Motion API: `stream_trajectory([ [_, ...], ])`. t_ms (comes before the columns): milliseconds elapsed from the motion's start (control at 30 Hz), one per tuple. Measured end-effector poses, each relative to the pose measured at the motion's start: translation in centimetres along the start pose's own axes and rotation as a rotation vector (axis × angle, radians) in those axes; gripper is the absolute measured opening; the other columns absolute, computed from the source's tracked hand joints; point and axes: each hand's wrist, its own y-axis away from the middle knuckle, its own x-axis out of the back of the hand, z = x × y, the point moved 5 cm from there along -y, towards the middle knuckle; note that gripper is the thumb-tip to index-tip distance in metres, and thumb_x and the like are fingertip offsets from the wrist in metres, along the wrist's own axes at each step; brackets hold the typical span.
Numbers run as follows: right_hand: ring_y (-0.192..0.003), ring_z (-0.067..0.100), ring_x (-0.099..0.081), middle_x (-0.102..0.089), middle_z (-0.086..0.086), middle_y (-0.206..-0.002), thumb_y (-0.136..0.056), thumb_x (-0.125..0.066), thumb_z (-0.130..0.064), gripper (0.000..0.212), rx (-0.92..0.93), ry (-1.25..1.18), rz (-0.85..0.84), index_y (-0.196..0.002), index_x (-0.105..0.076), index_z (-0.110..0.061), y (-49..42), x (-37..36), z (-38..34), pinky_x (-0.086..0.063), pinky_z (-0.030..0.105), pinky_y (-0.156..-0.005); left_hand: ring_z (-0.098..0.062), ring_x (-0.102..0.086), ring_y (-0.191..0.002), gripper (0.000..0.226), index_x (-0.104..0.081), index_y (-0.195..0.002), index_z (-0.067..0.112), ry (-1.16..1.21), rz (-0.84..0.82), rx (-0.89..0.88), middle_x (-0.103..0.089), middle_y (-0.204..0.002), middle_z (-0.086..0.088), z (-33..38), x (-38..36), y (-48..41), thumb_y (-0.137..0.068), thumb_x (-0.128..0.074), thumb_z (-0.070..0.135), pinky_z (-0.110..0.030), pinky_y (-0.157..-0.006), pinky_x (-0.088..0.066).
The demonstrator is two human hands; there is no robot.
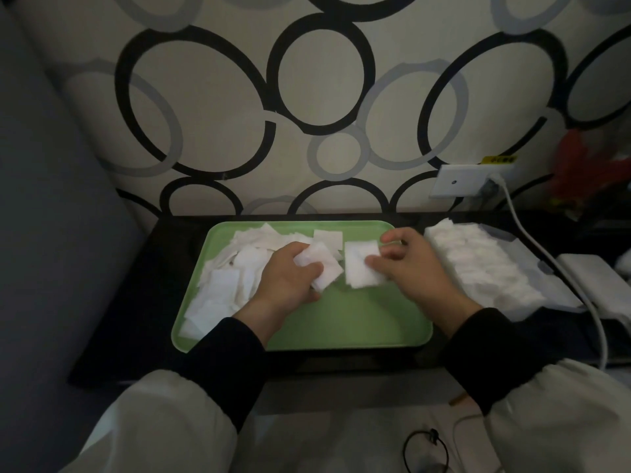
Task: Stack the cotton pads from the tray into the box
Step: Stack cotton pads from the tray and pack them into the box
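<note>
Left hand (290, 279) grips crumpled pads (319, 264) — right hand (411, 268) fingers (379, 266) pinch flat stack (358, 271); box (560, 295) mostly hidden.

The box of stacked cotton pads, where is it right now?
In the head view, the box sits on the right, just beside the green tray and past the right hand, with a white cable along its outer side.

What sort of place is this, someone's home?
Probably a room in a home: ring-patterned wallpaper, a wall socket with a cable plugged in, and a dark table holding a green tray of cotton pads.
</note>
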Motion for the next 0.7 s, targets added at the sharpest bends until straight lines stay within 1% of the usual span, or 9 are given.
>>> stream_trajectory([
  [67,-0.070,0.017,-0.062,-0.066,0.000,-0.074,-0.083,-0.075,-0.003,0.030,0.019,-0.134,0.028,-0.102,-0.056,-0.014,0.2,0.5,-0.9,-0.049,0.029,-0.065,-0.028,-0.065,-0.097,0.023,-0.061,-0.114,0.017,-0.013,-0.005,0.010,-0.062,-0.110,-0.010,-0.1,-0.2,0.0,-0.093,-0.065,0.008,-0.038,-0.064,-0.063],
  [100,-0.071,0.018,-0.064,-0.068,-0.001,-0.073,-0.083,-0.075,-0.003,0.029,0.019,-0.174,0.004,-0.103,-0.056,-0.013,0.3,0.4,-1.2,-0.050,0.030,-0.065,-0.028,-0.066,-0.096,0.025,-0.061,-0.114,0.016,-0.014,-0.010,0.016,-0.062,-0.110,-0.010,-0.2,-0.3,0.1,-0.092,-0.067,0.009,-0.036,-0.062,-0.063],
  [167,-0.074,0.022,-0.068,-0.074,0.003,-0.077,-0.082,-0.075,-0.001,0.029,0.002,-0.218,-0.096,-0.102,-0.057,-0.013,0.7,-0.2,-1.5,-0.054,0.032,-0.068,-0.027,-0.069,-0.089,0.029,-0.060,-0.114,0.016,-0.008,-0.040,0.019,-0.065,-0.106,-0.012,-0.2,-0.7,0.1,-0.089,-0.072,0.010,-0.032,-0.058,-0.061],
  [267,-0.084,0.030,-0.071,-0.075,0.014,-0.087,-0.077,-0.079,0.000,0.035,-0.008,-0.164,-0.178,-0.100,-0.057,-0.014,1.1,-0.8,-1.4,-0.058,0.043,-0.079,-0.018,-0.070,-0.077,0.032,-0.061,-0.114,0.013,0.015,-0.115,0.012,-0.073,-0.098,-0.008,0.0,-1.5,0.4,-0.086,-0.075,0.008,-0.028,-0.056,-0.056],
  [400,-0.078,0.023,-0.071,-0.072,0.005,-0.080,-0.071,-0.085,-0.003,0.038,-0.020,-0.065,-0.138,-0.097,-0.059,-0.015,0.9,-0.5,-1.0,-0.058,0.049,-0.082,-0.010,-0.071,-0.071,0.028,-0.065,-0.113,0.011,0.040,-0.168,0.000,-0.076,-0.094,-0.004,0.5,-1.9,0.6,-0.087,-0.072,0.005,-0.025,-0.057,-0.055],
  [467,-0.076,0.023,-0.070,-0.072,0.006,-0.079,-0.071,-0.085,-0.003,0.038,-0.012,-0.070,-0.130,-0.095,-0.059,-0.015,0.8,-0.3,-0.8,-0.056,0.053,-0.082,-0.010,-0.071,-0.071,0.024,-0.067,-0.112,0.011,0.056,-0.190,-0.002,-0.076,-0.095,-0.005,0.7,-2.2,0.7,-0.090,-0.069,0.006,-0.024,-0.056,-0.055],
  [533,-0.075,0.022,-0.068,-0.070,0.004,-0.077,-0.071,-0.085,-0.003,0.037,-0.008,-0.069,-0.117,-0.094,-0.059,-0.015,0.7,-0.2,-0.6,-0.056,0.054,-0.082,-0.012,-0.070,-0.070,0.020,-0.068,-0.111,0.012,0.070,-0.208,0.000,-0.076,-0.094,-0.006,0.9,-2.5,0.8,-0.091,-0.067,0.007,-0.024,-0.057,-0.055],
  [600,-0.075,0.021,-0.067,-0.069,0.002,-0.076,-0.071,-0.086,-0.004,0.037,-0.008,-0.056,-0.106,-0.093,-0.059,-0.015,0.8,0.0,-0.5,-0.056,0.053,-0.081,-0.012,-0.068,-0.068,0.018,-0.070,-0.108,0.012,0.072,-0.224,-0.008,-0.076,-0.089,-0.004,1.1,-2.8,1.0,-0.092,-0.066,0.007,-0.025,-0.059,-0.056],
  [700,-0.072,0.018,-0.066,-0.067,0.001,-0.075,-0.070,-0.087,-0.007,0.037,0.004,-0.021,-0.084,-0.092,-0.059,-0.015,0.9,0.5,-0.6,-0.057,0.048,-0.077,-0.011,-0.069,-0.068,0.015,-0.072,-0.105,0.015,0.066,-0.242,-0.012,-0.075,-0.085,0.000,1.6,-3.4,1.4,-0.095,-0.061,0.012,-0.027,-0.060,-0.056],
])
